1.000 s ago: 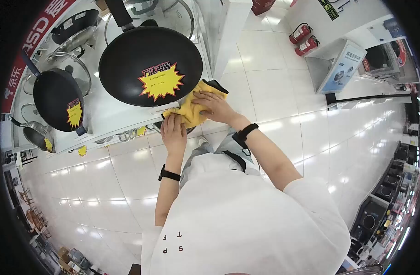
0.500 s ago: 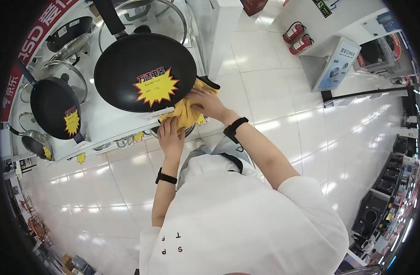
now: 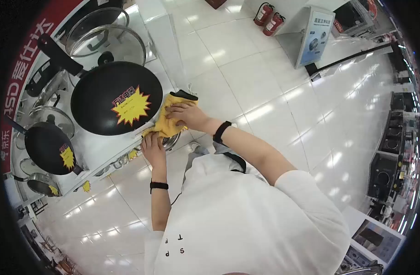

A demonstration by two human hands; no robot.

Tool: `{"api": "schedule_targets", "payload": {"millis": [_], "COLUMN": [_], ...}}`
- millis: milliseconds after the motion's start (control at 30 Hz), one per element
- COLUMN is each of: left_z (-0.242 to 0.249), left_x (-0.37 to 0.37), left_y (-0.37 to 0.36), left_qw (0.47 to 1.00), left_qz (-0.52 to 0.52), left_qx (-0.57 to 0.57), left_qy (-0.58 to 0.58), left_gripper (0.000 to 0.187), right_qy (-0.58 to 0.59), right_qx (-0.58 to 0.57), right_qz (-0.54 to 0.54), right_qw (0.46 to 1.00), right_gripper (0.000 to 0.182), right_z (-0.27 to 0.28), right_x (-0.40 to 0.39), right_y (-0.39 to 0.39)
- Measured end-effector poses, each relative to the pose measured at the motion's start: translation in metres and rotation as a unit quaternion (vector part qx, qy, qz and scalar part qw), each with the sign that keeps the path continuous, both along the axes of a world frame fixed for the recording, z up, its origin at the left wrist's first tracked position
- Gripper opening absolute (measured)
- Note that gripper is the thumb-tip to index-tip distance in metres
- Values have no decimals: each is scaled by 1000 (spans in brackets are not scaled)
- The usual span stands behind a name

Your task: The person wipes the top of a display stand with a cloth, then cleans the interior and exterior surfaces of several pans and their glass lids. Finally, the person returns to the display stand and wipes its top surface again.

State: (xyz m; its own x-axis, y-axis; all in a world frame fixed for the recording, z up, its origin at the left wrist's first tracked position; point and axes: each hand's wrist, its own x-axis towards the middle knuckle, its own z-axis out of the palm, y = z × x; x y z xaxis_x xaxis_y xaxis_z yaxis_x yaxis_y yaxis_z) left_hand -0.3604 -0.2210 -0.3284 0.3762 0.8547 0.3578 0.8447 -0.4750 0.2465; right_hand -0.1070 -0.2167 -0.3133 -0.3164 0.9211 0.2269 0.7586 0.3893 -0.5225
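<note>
A yellow cloth (image 3: 166, 121) with a dark edge lies over the corner of the white display shelf (image 3: 93, 145). My right hand (image 3: 188, 114) presses on its upper part, fingers laid across the fabric. At the cloth's lower left end is my left hand (image 3: 153, 145), its fingers spread at the shelf's front edge. Just left of the cloth rests a large black wok (image 3: 97, 105) with a yellow star-shaped price tag (image 3: 131, 107) on it.
A smaller dark pan (image 3: 47, 146) and a small steel pot (image 3: 39, 184) stand farther left. Glass lids (image 3: 123, 43) are behind the wok. Two fire extinguishers (image 3: 273, 24) and a sign board (image 3: 314, 39) stand across the aisle.
The camera view has shifted, so the shelf and wok appear farther left and lower. Both hands remain on the cloth at the shelf corner, and the cloth is more spread out.
</note>
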Motion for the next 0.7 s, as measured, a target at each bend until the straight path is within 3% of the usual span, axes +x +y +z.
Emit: {"api": "schedule_targets", "payload": {"millis": [167, 200, 267, 333, 433, 467, 567, 700], "left_z": [-2, -4, -4, 4, 21, 24, 29, 50], "left_x": [19, 24, 55, 87, 148, 170, 255, 385], "left_y": [-16, -20, -34, -48, -46, -41, -18, -11], "left_qw": [1000, 1000, 990, 979, 973, 971, 952, 894], "left_qz": [-8, -10, -75, -98, -152, -166, -268, -421], "left_qx": [-9, -11, -115, -175, -174, -170, -146, -150], "left_qy": [-2, -2, -37, -28, -1, -3, -5, 21], "left_gripper": [20, 19, 16, 13, 16, 16, 17, 20], "right_qy": [-32, 11, 52, 31, 29, 38, 88, 96], "right_qx": [46, 33, 43, -106, -103, -148, -126, -154], "right_qz": [-21, 0, -5, 30, -30, -37, -135, -264], "right_qw": [998, 999, 998, 993, 994, 987, 979, 947], "right_gripper": [49, 45, 41, 36, 23, 28, 28, 31], "right_z": [0, -6, 3, 10, 20, 21, -8, 7], "right_x": [11, 17, 49, 70, 144, 176, 264, 365], "right_y": [-10, -8, -3, -9, -35, -46, -85, -150]}}
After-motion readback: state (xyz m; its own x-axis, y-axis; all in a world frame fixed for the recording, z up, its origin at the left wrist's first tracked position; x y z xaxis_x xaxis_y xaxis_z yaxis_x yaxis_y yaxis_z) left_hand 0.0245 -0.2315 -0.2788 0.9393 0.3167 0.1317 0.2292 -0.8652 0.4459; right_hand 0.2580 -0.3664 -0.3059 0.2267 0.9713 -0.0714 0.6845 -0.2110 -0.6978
